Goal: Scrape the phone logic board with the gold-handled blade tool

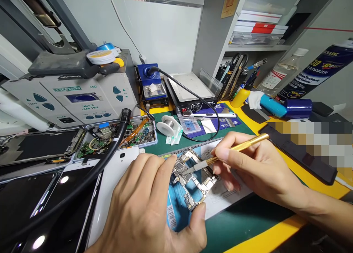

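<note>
A phone circuit board (193,177) lies on a blue and white sheet on the green mat (242,223). My left hand (146,209) pinches the board, index fingertip at its upper left edge and thumb at its lower edge. My right hand (253,168) holds a gold-handled tool (234,149) like a pen. Its flat grey tip rests on the upper part of the board.
A rework station (77,95) stands at the back left, its black hose (110,150) crossing a tray of parts (124,135). Phones (55,194) lie at the left. Behind the mat are a solder spool (168,125), a hot plate (190,86), a tool holder (234,80) and bottles.
</note>
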A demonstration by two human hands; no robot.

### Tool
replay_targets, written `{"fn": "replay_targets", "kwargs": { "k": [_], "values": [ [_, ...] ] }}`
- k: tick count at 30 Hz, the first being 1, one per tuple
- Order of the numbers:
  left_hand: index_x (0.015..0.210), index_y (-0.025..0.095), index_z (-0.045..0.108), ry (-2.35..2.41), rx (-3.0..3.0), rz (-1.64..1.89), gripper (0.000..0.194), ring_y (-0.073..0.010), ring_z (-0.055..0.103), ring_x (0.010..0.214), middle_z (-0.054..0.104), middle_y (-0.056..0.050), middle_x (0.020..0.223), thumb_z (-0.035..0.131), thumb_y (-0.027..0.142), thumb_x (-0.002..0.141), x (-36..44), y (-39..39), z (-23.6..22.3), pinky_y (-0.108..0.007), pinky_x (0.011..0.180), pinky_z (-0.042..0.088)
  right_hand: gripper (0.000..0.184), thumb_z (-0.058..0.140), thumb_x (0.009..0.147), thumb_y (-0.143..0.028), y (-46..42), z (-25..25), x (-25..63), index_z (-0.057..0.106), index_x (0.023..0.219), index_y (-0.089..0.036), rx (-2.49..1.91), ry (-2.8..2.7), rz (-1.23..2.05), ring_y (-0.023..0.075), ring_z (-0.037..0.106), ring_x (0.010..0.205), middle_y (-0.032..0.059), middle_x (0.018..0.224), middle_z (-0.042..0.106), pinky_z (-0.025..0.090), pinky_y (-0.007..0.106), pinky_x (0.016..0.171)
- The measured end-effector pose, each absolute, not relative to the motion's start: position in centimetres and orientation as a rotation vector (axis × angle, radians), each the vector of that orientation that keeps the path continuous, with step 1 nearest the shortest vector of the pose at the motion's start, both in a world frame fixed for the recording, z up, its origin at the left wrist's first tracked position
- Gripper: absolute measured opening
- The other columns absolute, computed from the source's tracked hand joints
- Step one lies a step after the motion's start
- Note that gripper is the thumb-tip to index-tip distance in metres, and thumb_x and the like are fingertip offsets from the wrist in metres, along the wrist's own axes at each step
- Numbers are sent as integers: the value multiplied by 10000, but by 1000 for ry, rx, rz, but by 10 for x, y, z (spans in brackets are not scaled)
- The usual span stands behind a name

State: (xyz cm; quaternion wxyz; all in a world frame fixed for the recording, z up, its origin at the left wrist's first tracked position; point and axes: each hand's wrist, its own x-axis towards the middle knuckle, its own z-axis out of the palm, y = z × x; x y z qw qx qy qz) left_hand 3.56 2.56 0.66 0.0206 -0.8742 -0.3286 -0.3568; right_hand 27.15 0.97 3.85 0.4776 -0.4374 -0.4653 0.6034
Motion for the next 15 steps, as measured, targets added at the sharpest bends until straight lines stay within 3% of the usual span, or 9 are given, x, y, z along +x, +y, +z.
{"fn": "replay_targets", "kwargs": {
  "k": [9,15],
  "values": [
    [1265,46,641,-1053,-2726,-1095,487,-299,572,955,629,-145,1036,663,378,909,32,25,-1,-479,797,511,262,879,964,-337,12,37,272,718,825,-182,-985,-957,1468,112,657,516,22,703,759,542,166,489],
    [1319,106,597,-1122,-2796,-913,460,-297,561,1059,574,-131,1154,631,346,927,29,25,4,-463,865,535,279,846,924,-402,18,42,276,762,875,-140,-1003,-950,1514,135,677,502,77,747,776,486,167,434]
  ]
}}
